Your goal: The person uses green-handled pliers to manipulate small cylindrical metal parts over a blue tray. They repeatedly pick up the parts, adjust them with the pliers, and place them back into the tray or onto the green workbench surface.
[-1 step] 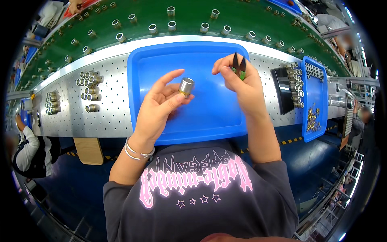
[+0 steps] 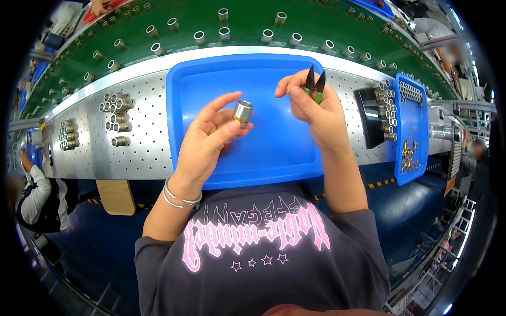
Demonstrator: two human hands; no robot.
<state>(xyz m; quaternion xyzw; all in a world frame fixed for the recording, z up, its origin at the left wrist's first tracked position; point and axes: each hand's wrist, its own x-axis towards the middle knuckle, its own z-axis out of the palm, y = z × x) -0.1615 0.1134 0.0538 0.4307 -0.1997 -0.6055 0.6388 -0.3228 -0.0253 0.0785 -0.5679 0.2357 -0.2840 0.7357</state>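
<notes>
My left hand (image 2: pixel 203 139) pinches a short silver metal cylinder (image 2: pixel 243 109) with a yellowish lower end between thumb and fingers, its hollow top facing up. My right hand (image 2: pixel 326 118) is closed around a pair of cutting nippers (image 2: pixel 320 83). Their dark pointed blades stick up past the fingers, parted at the tips, and bits of green handle show; the rest is hidden in the palm. Both hands are over a blue plastic tray (image 2: pixel 269 163), and the blades do not touch the cylinder.
Similar cylinders (image 2: pixel 117 125) stand grouped on the perforated metal bench (image 2: pixel 150 126). Others sit across the green conveyor (image 2: pixel 247 26). To the right are a black flat object (image 2: pixel 370 118) and another blue tray (image 2: pixel 399 163) with cylinders and small brass-coloured pieces. A person (image 2: pixel 39 197) is at far left.
The nippers have tilted slightly to the right in my right hand, and their tips stand a bit wider apart. My left hand and the cylinder have barely shifted.
</notes>
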